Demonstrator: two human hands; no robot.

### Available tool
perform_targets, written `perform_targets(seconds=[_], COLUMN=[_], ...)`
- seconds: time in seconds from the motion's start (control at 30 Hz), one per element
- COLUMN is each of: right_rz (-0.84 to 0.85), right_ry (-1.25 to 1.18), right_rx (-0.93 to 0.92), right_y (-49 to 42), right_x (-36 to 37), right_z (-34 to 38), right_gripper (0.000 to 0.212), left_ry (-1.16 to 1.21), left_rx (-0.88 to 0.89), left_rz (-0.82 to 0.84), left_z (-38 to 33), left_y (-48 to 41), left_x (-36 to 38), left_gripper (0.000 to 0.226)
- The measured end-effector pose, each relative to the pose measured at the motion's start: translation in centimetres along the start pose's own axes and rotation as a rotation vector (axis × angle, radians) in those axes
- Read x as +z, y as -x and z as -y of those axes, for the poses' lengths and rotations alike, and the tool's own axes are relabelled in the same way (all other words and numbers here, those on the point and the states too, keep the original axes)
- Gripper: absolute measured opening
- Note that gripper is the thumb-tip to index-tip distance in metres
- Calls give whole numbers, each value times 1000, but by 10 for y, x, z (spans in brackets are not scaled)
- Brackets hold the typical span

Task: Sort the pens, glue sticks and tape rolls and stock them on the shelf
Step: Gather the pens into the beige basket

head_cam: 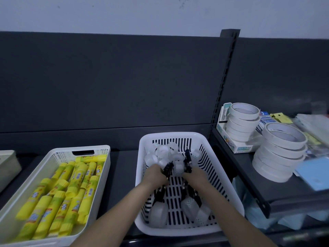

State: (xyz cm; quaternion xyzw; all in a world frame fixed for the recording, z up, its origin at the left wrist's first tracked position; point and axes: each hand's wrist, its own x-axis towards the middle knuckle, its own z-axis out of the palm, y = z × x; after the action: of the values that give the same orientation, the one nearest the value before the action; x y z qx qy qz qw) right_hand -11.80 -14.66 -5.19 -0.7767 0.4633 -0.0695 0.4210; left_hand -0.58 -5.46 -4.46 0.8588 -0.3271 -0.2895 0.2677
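Far left of the frame: the corner of a beige bin (8, 164) is showing at the frame edge.

Lower left: a cream perforated tray (60, 154) is sitting on the dark shelf (124, 157). It is holding yellow glue sticks (58, 198), which are lying loosely beside and over one another.

Centre: a white slotted basket (169, 134) is standing near the tray on the same shelf. Small translucent tape rolls (165, 154) are lying piled at its far end, with a few more at its near end. Black pens (161, 192) are lying on the basket floor between the two groups. Two bare forearms are reaching into the basket from the lower edge.
- The left hand (154, 173) is curling its fingers round a bunch of black pens, whose ends are sticking out past the knuckles.
- The right hand (194, 173) is gripping another bunch of black pens, which are pointing toward the far pile.
- The two hands are near each other, with one small roll lying between them.

Right: a slotted upright post (226, 77) is dividing the shelving. Beyond it, a rear stack of white tape rolls (243, 120) is resting on a white box (240, 148). A front stack of white tape rolls (279, 154) is standing nearer the shelf edge.

Far right: a blue sheet (315, 173) and some blurred packets are lying beside the front stack.
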Motion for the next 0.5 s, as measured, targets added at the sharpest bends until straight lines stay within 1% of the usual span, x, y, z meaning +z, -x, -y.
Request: perform_targets(seconds=[0.1,0.2,0.27,0.4,0.47,0.5], right_rz=[-4,-57,-121,-240,-260,-245], right_ry=[-286,-372,-400,-457,-512,-536], right_rx=[-27,-123,-183,-284,-307,-313], right_y=[10,22,28,33,37,42], right_x=[-15,-30,-41,-62,-68,-69], right_z=[-3,-1,7,25,34,39], right_gripper=[27,25,16,9,7,6], left_ry=[164,342,456,672,759,788], left_rx=[-4,56,99,180,191,191], left_rz=[-80,-166,-188,-192,-197,-201], left_z=[-4,-8,-14,-36,-44,-45], left_y=[0,4,10,27,37,42], left_x=[-6,-12,-16,-30,-37,-39], left_gripper=[31,42,44,22,18,17])
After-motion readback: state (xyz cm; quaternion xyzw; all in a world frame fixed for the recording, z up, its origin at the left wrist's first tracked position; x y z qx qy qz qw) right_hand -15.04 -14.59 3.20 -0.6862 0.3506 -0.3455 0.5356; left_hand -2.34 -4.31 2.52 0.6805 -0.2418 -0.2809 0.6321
